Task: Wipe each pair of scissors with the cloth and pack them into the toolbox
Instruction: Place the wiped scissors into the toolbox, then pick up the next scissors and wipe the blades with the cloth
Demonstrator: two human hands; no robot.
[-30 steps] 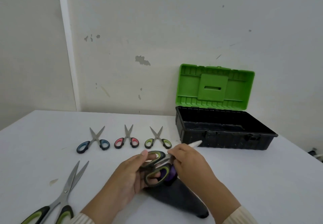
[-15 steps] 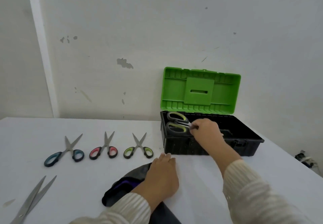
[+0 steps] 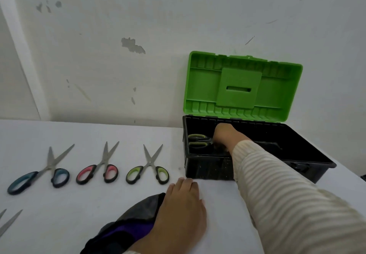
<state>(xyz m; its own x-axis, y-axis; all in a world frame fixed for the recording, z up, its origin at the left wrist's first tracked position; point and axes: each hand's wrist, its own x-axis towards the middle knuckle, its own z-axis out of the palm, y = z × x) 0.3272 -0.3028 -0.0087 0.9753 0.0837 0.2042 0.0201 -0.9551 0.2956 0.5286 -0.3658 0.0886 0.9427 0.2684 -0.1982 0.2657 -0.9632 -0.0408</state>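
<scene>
My right hand [image 3: 225, 136] grips the packed scissors [image 3: 198, 144] inside the toolbox [image 3: 208, 169], my left hand [image 3: 182, 210] lies flat at the cloth [image 3: 136, 220]; next I must release them.

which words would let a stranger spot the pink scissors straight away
Find the black toolbox with its green lid raised against the wall, then look left along the white table to a row of three small scissors. The pink-handled scissors lie in the middle, between the teal-handled scissors and the green-handled scissors; only their handles are pink.
</scene>
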